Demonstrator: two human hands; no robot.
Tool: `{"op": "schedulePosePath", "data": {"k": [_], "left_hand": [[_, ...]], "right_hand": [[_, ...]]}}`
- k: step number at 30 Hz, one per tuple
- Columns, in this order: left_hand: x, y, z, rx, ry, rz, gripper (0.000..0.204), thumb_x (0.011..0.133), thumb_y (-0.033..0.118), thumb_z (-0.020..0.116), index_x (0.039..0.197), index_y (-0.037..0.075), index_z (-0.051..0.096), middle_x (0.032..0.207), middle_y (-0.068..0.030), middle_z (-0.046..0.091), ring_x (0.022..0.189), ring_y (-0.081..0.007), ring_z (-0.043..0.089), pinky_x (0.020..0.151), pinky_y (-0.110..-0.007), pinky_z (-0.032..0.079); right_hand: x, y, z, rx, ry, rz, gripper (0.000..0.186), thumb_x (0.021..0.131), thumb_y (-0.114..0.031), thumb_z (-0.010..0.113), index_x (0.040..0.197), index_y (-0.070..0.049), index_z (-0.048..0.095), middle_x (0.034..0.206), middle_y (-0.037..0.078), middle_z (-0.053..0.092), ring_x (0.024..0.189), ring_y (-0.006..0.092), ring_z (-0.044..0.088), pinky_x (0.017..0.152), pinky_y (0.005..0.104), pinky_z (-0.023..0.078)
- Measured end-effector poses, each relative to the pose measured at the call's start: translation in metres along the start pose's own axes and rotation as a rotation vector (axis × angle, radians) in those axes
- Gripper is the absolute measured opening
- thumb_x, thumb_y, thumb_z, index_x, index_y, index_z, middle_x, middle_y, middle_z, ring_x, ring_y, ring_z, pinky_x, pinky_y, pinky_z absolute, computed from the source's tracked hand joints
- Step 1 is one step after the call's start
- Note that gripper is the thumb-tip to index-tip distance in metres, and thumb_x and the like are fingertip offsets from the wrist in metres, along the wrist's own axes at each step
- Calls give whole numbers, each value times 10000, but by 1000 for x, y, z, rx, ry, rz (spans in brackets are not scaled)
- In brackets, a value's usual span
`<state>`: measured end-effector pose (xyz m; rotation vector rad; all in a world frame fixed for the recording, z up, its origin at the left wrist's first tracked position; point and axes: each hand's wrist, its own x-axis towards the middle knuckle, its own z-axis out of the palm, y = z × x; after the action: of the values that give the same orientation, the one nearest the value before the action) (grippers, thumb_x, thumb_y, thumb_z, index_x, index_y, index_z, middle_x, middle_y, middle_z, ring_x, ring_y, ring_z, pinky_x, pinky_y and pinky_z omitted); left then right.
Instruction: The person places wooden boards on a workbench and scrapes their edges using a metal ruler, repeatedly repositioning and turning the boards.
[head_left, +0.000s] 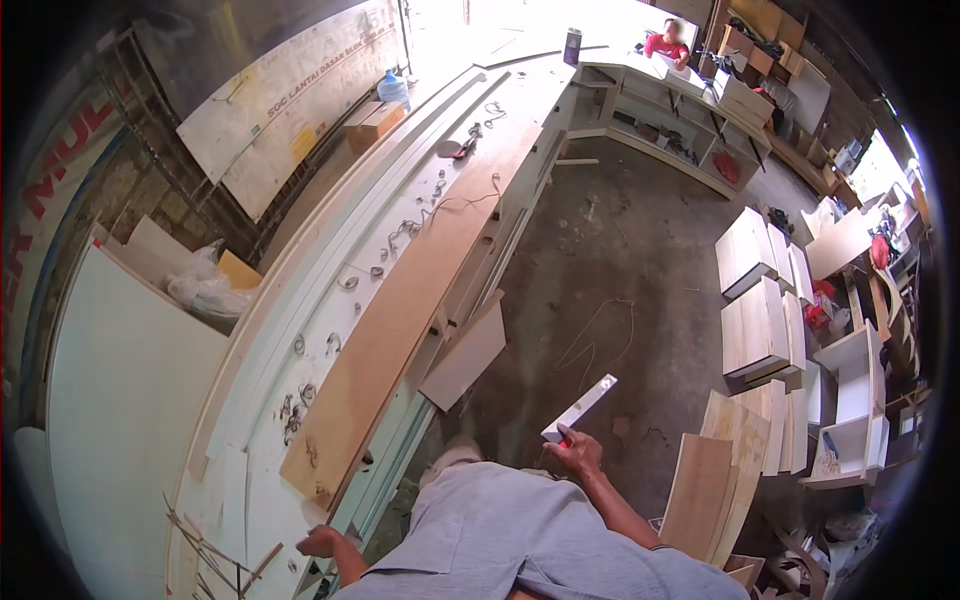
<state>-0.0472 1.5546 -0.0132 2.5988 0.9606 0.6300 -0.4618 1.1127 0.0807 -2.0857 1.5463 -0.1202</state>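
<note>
My right hand (pixel 577 455) is closed round the near end of a short white bar (pixel 585 405). A bit of red shows at the thumb, and the bar points up and away to the right over the floor. My left hand (pixel 320 542) is beside the near end of a long brown wooden board (pixel 410 300), at the edge of the long white cabinet (pixel 232 470). Its fingers look curled together; whether anything is in them is hidden. Several curled strips (pixel 292 415) lie on the white surface left of the board.
A pale panel (pixel 465 355) leans against the cabinet. Thin sticks (pixel 225 560) lie at the lower left. Wooden drawer boxes (pixel 755 325) and boards (pixel 700 490) stand at right. A thin cord (pixel 600 335) lies on the floor. A person in red (pixel 667 45) is at the far counter.
</note>
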Motion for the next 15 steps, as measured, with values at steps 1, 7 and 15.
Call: {"op": "schedulePosePath", "data": {"k": [1, 7, 15], "left_hand": [[-7, 25, -6, 3, 5, -1, 259, 898, 182, 612, 970, -67, 610, 964, -265, 641, 880, -475, 665, 741, -592, 527], [-110, 214, 12, -371, -431, 709, 235, 891, 188, 698, 952, -28, 630, 963, -217, 634, 978, -421, 577, 896, -530, 458], [-312, 487, 33, -446, -711, 964, 511, 867, 249, 766, 1277, 4, 586, 1258, -255, 602, 1276, -455, 519, 1093, -503, 443]], "right_hand": [[3, 3, 1, 2, -5, -2, 749, 730, -712, 739, 1297, -223, 724, 926, 104, 755, 885, 295, 728, 785, 429, 560], [40, 14, -11, 121, -136, 153, 775, 706, -694, 767, 1309, -210, 718, 1112, 120, 768, 1002, 291, 741, 884, 396, 564], [149, 33, -46, 184, -39, 278, 730, 716, -578, 818, 1276, -118, 726, 1165, 158, 750, 1061, 303, 729, 924, 389, 554]]}}
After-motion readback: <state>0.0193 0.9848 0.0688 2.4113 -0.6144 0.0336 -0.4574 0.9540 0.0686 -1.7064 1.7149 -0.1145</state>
